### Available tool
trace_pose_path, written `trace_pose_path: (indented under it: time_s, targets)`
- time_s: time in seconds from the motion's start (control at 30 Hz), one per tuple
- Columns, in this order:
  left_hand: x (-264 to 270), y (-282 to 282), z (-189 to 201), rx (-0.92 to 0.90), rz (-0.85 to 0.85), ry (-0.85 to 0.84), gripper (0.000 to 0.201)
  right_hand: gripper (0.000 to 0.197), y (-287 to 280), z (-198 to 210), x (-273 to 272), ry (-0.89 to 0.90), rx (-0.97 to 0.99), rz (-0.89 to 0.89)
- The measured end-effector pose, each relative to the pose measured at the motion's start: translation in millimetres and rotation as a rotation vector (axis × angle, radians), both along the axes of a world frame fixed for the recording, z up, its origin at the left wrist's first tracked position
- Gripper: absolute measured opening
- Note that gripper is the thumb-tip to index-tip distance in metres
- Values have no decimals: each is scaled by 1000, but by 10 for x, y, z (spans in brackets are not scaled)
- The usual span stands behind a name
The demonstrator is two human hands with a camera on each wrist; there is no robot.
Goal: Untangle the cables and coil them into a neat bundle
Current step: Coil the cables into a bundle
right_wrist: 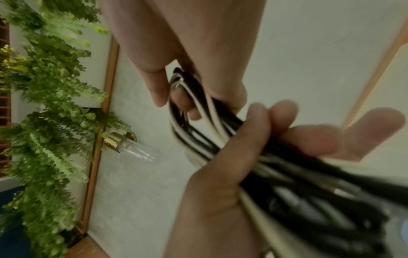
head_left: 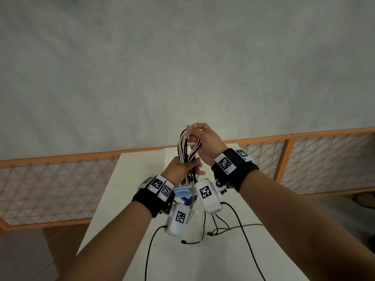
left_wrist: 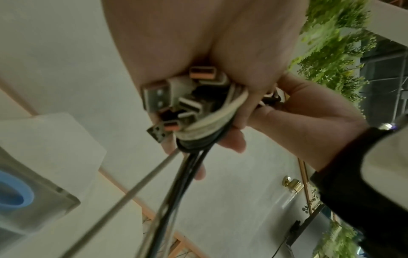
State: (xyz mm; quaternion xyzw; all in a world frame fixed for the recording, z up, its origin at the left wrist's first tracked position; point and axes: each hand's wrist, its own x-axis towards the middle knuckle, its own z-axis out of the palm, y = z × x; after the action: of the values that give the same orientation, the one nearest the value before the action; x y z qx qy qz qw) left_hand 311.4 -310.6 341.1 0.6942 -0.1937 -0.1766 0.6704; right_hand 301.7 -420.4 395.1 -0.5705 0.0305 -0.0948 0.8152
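The fingers [right_wrist: 260, 132] of the left hand [head_left: 180, 164] are curled round the lower part of the cables [head_left: 187, 151], a gathered bunch of black and white strands held upright in the air above the white table [head_left: 223, 256], though one finger sticks out straight past the bunch in the right wrist view. The right hand [head_left: 205, 141] pinches the looped top of the same bunch, thumb on one side and a fingertip hooked through the loops, so both hands grip it, the right above the left and nearly touching. In the left wrist view the USB plugs [left_wrist: 174, 103], some with orange inserts, crowd together at the bottom of the left fist, with white turns wrapped beside them and black strands trailing down. Both wrists wear black bands with white marker tags [head_left: 225, 164] and camera pods. Below the hands, a clear box with a blue ring [head_left: 183, 192] rests on the table, and thin black cords [head_left: 239, 224] lie across the surface. An orange-framed lattice railing [head_left: 60, 179] runs behind the table, under a pale wall
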Motion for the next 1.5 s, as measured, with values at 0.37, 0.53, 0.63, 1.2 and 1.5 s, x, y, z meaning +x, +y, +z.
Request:
trace_pose_path:
  time_s: [0.37,0.53,0.63,1.2,1.5]
  targets:
    - [281,127,82,-389,126,182,28,39,91,-1245,-643,356,-317,332]
    - [361,239,64,-473,198,269,29,33,-154,-1480,-1010,334,-447,355]
    - [436,376,108,-467,188,280,29,31,-528,-1623,-1216,390,-674,342]
    - [449,411,42,-473,151,279,30,57,-1369,-1596,-1690,520,-355,522]
    - [511,544,-20,-513,204,302,29,42,-1539,-1741,-1805,561,37,275]
